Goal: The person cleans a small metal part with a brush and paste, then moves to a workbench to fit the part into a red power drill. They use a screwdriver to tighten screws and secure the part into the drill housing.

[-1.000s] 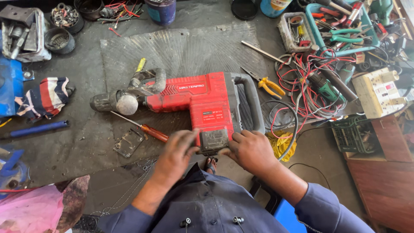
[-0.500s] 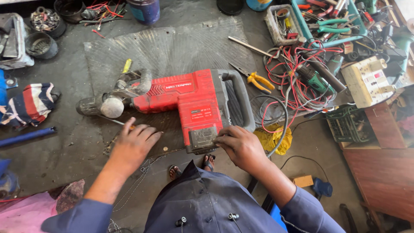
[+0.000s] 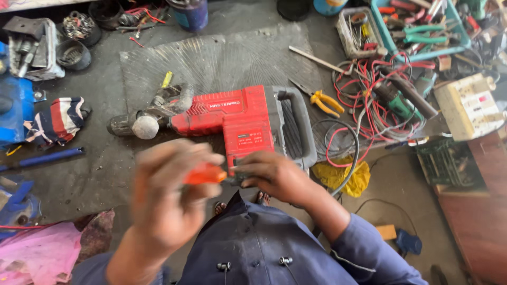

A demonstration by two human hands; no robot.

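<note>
One red demolition hammer [image 3: 232,119] lies on a grey mat [image 3: 222,58], just beyond both hands. The left hand [image 3: 169,198] (blurred) is closed around one orange-handled screwdriver [image 3: 205,173]. The right hand [image 3: 272,177], fingers curled, rests on the hammer's near end. One pair of yellow-handled pliers [image 3: 325,102] lies beyond the right hand.

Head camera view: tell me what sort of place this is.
Probably a power-tool repair workshop, with work done on the floor. A red demolition hammer lies on a mat, yellow-handled pliers and tangled red wires beside it, and a crate of hand tools behind.
</note>
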